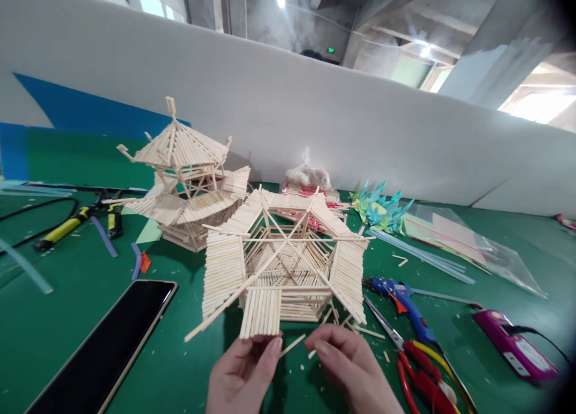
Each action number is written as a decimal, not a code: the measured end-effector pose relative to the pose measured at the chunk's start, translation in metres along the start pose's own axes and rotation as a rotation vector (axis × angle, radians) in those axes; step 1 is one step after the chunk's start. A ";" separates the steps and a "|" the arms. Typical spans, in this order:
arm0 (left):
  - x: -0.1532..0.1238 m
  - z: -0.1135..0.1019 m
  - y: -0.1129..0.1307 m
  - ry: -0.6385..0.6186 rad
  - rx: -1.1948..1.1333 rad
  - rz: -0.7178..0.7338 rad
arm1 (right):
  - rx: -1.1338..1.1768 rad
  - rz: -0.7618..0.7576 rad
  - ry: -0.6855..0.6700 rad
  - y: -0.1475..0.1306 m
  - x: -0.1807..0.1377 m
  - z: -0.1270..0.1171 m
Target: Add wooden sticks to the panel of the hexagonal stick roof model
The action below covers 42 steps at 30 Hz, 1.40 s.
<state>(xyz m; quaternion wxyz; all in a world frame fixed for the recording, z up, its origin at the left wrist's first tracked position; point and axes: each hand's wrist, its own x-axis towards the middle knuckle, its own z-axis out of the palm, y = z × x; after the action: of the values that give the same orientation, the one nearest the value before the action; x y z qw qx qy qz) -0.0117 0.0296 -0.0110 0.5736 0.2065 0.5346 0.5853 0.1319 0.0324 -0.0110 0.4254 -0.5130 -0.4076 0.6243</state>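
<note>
A roofed model of pale wooden sticks [285, 294], its top open with crossed sticks, stands in front of me. My left hand [247, 369] is closed at the lower edge of its front roof panel [261, 315], thumb and fingers pinching there. A loose stick [293, 345] slants out beside the left thumb; I cannot tell whether it is held or lies on the table. My right hand [344, 366] pinches a short piece of wooden stick [312, 354] just right of the panel, apart from the model.
A taller stick pavilion [182, 180] stands behind left. A phone [108, 348] lies at left, near pliers [74, 219]. To the right are a blue glue gun [405, 309], scissors [387, 324], red-handled pliers [425, 372] and a purple device [513, 342]. Blue-green folded paper [382, 207] stands behind.
</note>
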 end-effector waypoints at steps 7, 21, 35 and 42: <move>-0.005 0.006 -0.001 0.091 -0.022 -0.077 | -0.538 -0.209 0.675 0.000 -0.043 -0.108; -0.011 0.018 0.002 0.047 -0.124 -0.047 | -0.660 -0.057 0.707 0.023 -0.049 -0.159; -0.003 0.012 -0.008 -0.007 -0.123 -0.031 | -0.541 -0.015 0.673 0.012 -0.041 -0.138; -0.004 0.011 -0.008 -0.012 -0.125 -0.026 | -0.554 -0.054 0.654 0.007 -0.041 -0.128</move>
<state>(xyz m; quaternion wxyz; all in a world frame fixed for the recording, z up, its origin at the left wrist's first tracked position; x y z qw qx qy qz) 0.0025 0.0289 -0.0125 0.5961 0.1666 0.4961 0.6089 0.2623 0.0004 -0.0234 0.3944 -0.7680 -0.4168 0.2844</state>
